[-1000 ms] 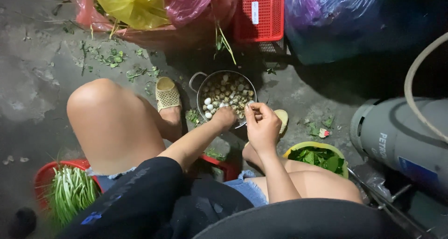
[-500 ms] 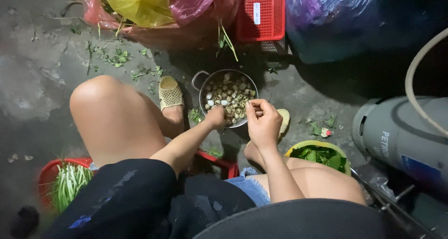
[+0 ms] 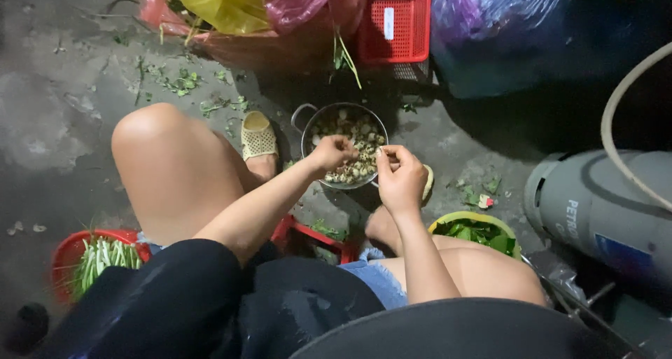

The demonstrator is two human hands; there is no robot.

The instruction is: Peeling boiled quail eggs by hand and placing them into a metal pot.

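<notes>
You had two hands, left hand and right hand, over one metal pot. Around you sat one gas cylinder, one red crate, one red basket and one yellow-green bowl. Small pale bits in the pot were too many to count.

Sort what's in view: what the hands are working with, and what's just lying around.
In use:
left hand
right hand
metal pot of small pale round pieces

Lying about:
red basket
yellow bag
grey gas cylinder
bowl of leaves
red tub of green stalks
</notes>
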